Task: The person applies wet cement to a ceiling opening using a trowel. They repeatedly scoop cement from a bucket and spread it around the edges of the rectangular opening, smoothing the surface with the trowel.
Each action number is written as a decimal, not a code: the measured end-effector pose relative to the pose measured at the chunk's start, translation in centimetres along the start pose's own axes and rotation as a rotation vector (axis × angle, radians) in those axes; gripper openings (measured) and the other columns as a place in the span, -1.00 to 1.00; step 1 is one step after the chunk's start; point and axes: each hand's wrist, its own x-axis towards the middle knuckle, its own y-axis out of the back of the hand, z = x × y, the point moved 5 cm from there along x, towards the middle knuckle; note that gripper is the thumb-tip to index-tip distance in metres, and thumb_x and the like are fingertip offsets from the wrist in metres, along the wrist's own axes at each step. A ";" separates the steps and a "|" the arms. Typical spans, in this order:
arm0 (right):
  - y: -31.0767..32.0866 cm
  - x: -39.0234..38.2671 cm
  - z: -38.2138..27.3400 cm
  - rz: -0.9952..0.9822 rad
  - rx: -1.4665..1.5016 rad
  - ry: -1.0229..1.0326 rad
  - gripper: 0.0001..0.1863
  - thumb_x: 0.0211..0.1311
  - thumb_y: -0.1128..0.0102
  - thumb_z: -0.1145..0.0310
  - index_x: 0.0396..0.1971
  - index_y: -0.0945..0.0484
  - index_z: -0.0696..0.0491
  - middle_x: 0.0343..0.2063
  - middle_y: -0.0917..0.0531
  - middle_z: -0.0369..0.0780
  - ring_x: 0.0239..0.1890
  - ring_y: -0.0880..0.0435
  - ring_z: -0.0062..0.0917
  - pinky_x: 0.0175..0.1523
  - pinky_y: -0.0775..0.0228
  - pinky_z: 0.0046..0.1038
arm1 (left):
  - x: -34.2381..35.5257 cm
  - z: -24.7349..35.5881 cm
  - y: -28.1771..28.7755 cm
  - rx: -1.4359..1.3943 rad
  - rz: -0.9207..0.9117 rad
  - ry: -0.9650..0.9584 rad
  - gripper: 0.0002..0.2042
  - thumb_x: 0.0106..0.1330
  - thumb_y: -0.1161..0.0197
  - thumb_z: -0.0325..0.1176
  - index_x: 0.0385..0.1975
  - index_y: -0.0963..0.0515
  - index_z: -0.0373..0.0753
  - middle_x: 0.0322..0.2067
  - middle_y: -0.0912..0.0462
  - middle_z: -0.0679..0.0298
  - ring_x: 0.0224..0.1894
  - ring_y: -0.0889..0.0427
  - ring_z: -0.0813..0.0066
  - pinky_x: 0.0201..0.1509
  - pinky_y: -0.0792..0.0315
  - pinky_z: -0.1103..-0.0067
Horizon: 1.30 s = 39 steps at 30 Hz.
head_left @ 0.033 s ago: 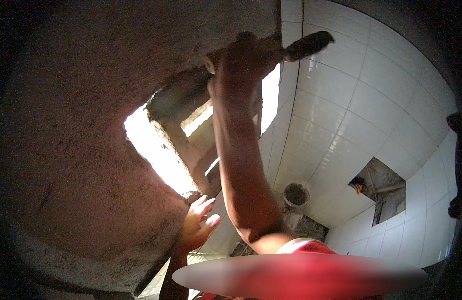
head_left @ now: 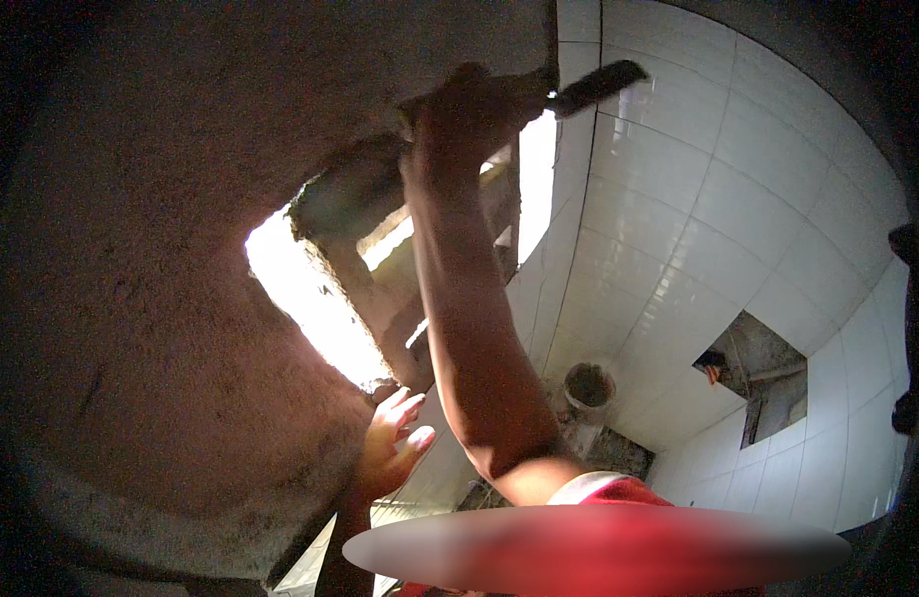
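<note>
My right hand (head_left: 464, 114) is raised high in deep shadow, closed round a long dark hand tool (head_left: 601, 88). One end of the tool sticks out to the right in front of the white tiles; its kind is too dark to tell. The hand is at the upper side of a rough wall opening (head_left: 325, 303) with bright light coming through. Lower down, my left hand (head_left: 392, 443) has its fingers apart and holds nothing. Its fingertips are by the opening's lower corner; I cannot tell whether they touch it.
Rough grey plaster wall (head_left: 171, 328) fills the left side. White wall tiles (head_left: 658, 219) cover the right, with a square gap (head_left: 768, 373) in them. A round bucket (head_left: 589, 386) stands below. Bars (head_left: 390, 298) cross the opening.
My right hand and the tool have shifted slightly to the left, the forearm with them. My left hand has barely moved.
</note>
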 end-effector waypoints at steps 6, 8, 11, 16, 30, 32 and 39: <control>-4.3 0.9 1.5 -0.290 -0.703 -0.037 -0.75 0.25 -0.21 0.21 -0.20 -0.56 0.05 -0.35 -0.61 -0.19 -0.29 -0.59 -0.37 -0.13 -0.42 -0.31 | -0.4 0.4 0.1 0.096 -0.048 -0.048 -0.46 0.38 -0.27 -0.28 0.29 -0.30 -0.35 0.35 -0.15 -0.13 0.30 -0.40 -0.03 0.33 -0.40 0.23; -4.9 0.7 2.4 -0.422 -0.897 -0.111 -0.74 0.26 -0.20 0.19 -0.20 -0.57 0.05 -0.34 -0.61 -0.18 -0.29 -0.59 -0.36 -0.11 -0.41 -0.30 | -0.6 0.8 0.0 0.174 -0.068 -0.018 -0.45 0.38 -0.26 -0.27 0.30 -0.30 -0.35 0.35 -0.14 -0.13 0.30 -0.39 -0.04 0.32 -0.40 0.23; -5.3 0.4 3.5 -0.574 -1.057 -0.173 -0.72 0.26 -0.20 0.17 -0.19 -0.58 0.06 -0.33 -0.63 -0.16 -0.29 -0.60 -0.35 -0.08 -0.40 -0.27 | -0.6 1.0 0.0 0.165 -0.058 0.003 -0.45 0.38 -0.26 -0.27 0.30 -0.29 -0.36 0.36 -0.13 -0.15 0.31 -0.39 -0.06 0.32 -0.40 0.22; -5.4 -0.1 4.0 -0.690 -1.136 -0.214 -0.68 0.26 -0.18 0.14 -0.18 -0.61 0.07 -0.32 -0.65 -0.14 -0.28 -0.60 -0.33 -0.03 -0.38 -0.23 | -0.6 0.4 -0.3 0.228 -0.067 0.032 -0.45 0.38 -0.27 -0.26 0.29 -0.31 -0.37 0.37 -0.13 -0.15 0.30 -0.39 -0.06 0.31 -0.40 0.22; -3.1 0.4 3.4 -0.640 -1.042 0.152 -0.44 -0.05 -0.53 0.11 -0.13 -0.55 0.15 -0.29 -0.58 -0.13 -0.14 -0.61 -0.30 -0.09 -0.39 -0.28 | 0.4 -0.1 -2.1 0.030 -0.016 0.175 -0.43 0.36 -0.29 -0.22 0.28 -0.34 -0.38 0.35 -0.17 -0.20 0.24 -0.47 -0.10 0.29 -0.41 0.21; -3.0 0.0 3.3 -0.529 -0.952 0.221 -0.44 -0.06 -0.54 0.16 -0.12 -0.53 0.17 -0.28 -0.58 -0.12 -0.14 -0.61 -0.27 -0.08 -0.40 -0.27 | 0.5 0.6 -2.3 0.077 -0.036 0.166 -0.43 0.36 -0.28 -0.23 0.28 -0.33 -0.38 0.36 -0.16 -0.20 0.24 -0.46 -0.10 0.29 -0.42 0.21; 0.0 -1.3 -0.4 -0.168 -0.428 0.416 -0.53 -0.13 -0.55 0.29 -0.24 -0.51 0.12 -0.27 -0.57 -0.11 -0.16 -0.61 -0.18 -0.10 -0.45 -0.21 | 0.0 0.6 -2.3 0.054 -0.046 0.232 -0.44 0.36 -0.28 -0.26 0.30 -0.31 -0.37 0.37 -0.14 -0.19 0.24 -0.47 -0.09 0.29 -0.41 0.21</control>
